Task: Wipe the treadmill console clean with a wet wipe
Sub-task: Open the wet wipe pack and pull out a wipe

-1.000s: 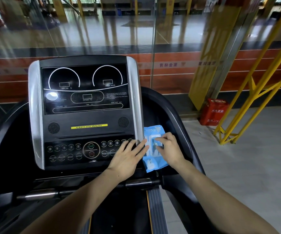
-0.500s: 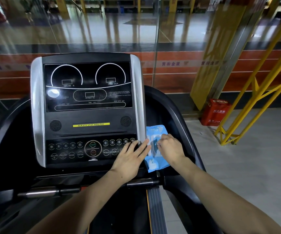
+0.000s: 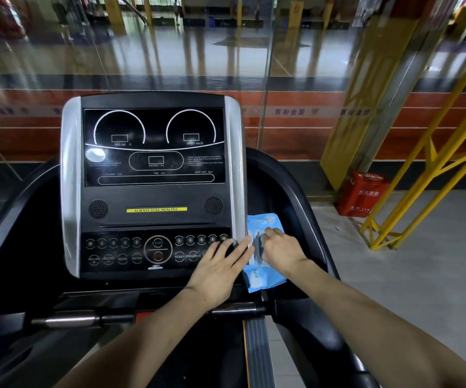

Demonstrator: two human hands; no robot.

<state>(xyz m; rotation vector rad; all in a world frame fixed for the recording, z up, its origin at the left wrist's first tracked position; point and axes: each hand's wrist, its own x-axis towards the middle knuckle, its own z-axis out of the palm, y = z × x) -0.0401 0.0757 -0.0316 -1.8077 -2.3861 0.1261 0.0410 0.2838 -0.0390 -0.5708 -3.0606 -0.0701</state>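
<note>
The black treadmill console (image 3: 153,191) with silver side strips fills the middle of the view, its display dark and a button panel below. A blue wet wipe pack (image 3: 265,278) lies in the side tray just right of the console. My left hand (image 3: 218,270) lies flat with straight fingers over the console's lower right corner, fingertips touching the pack's left edge. My right hand (image 3: 279,247) rests on top of the pack, its curled fingers pinching at the pack's flap in the middle. No loose wipe shows.
Black handrails (image 3: 290,191) curve round both sides of the console. A silver grip bar (image 3: 234,310) crosses below my hands. A glass wall stands behind the treadmill. A red box (image 3: 362,194) and yellow steel frame (image 3: 428,175) stand on the floor to the right.
My head has tilted so the console sits lower in view. My right hand's fingers have curled tighter on the pack's flap. My left hand stays at the pack's edge.
</note>
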